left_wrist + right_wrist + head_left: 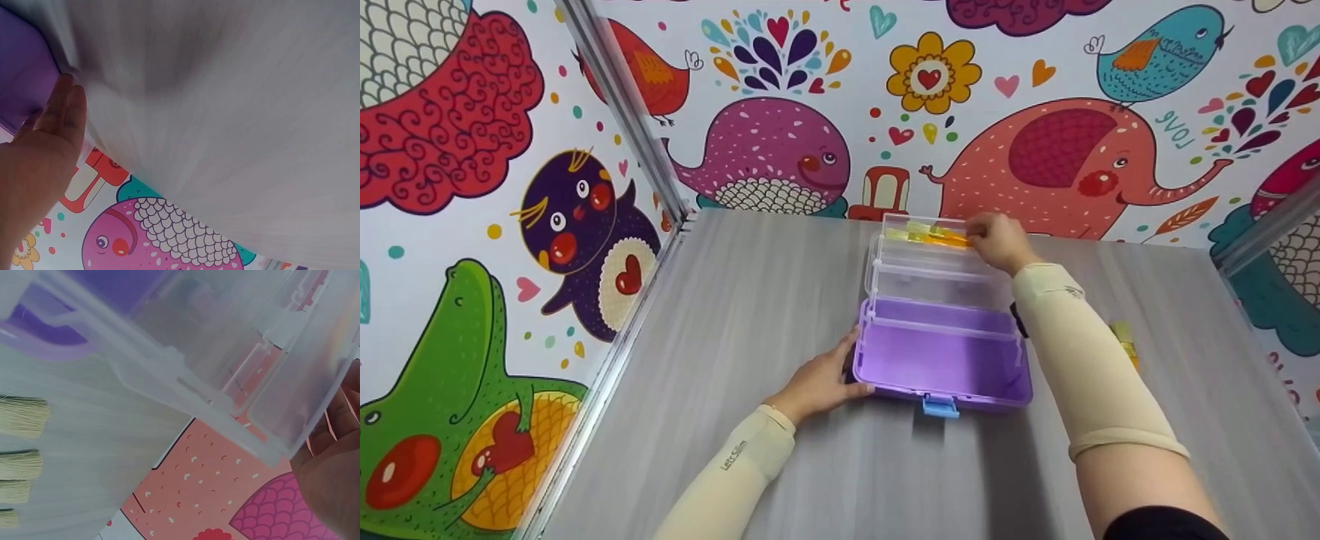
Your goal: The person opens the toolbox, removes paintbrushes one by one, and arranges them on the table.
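Note:
A purple box (937,364) stands unfolded on the table, its blue latch (940,406) at the front. Clear trays (941,285) rise in tiers behind its bin. My left hand (817,379) rests against the box's left side, fingers fairly straight along the purple wall (22,67). My right hand (999,240) is at the right end of the top tray (896,223), fingertips pinching the orange handle end of a paintbrush (945,237). Pale bristles of brushes lie in that tray's left part. In the right wrist view, the tray edge hides part of my fingers (340,416).
Several pale-bristled paintbrushes (22,416) lie on the grey table (735,315) to the right of the box; my right forearm covers most of them in the head view, leaving one brush (1125,341) showing. Printed walls (780,150) with metal corner rails (622,97) enclose the table.

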The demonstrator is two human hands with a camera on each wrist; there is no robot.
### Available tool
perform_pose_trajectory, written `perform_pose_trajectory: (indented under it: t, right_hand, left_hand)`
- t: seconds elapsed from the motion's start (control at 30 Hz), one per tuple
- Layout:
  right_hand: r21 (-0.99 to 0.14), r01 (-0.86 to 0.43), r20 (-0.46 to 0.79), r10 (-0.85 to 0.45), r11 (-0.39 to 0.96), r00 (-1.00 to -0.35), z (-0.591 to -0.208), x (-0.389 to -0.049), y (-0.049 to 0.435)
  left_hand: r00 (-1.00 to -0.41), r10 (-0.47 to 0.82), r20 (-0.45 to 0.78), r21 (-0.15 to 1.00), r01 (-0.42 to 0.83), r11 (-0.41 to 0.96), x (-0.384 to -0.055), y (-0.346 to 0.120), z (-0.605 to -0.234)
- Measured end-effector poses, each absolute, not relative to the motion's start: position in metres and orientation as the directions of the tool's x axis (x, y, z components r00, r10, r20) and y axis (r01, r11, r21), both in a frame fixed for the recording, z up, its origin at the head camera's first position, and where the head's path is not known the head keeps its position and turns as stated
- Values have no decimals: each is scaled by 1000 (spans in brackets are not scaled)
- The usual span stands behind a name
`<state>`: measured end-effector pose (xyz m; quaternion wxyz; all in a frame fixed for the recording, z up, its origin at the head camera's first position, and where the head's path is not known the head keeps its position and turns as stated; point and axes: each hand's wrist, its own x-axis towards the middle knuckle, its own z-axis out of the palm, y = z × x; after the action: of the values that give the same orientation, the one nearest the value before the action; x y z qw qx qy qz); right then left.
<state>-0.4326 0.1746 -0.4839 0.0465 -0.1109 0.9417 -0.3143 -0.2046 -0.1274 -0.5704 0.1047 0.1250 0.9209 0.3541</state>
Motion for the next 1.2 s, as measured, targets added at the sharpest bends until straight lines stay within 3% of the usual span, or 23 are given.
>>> perform_pose_trajectory:
  t: [1.2]
  right_hand:
    - [-583, -278, 1, -341, 764, -940, -477, -435, 170]
  left_hand:
    - [-950, 291, -111, 673, 144, 726, -203, -126, -568]
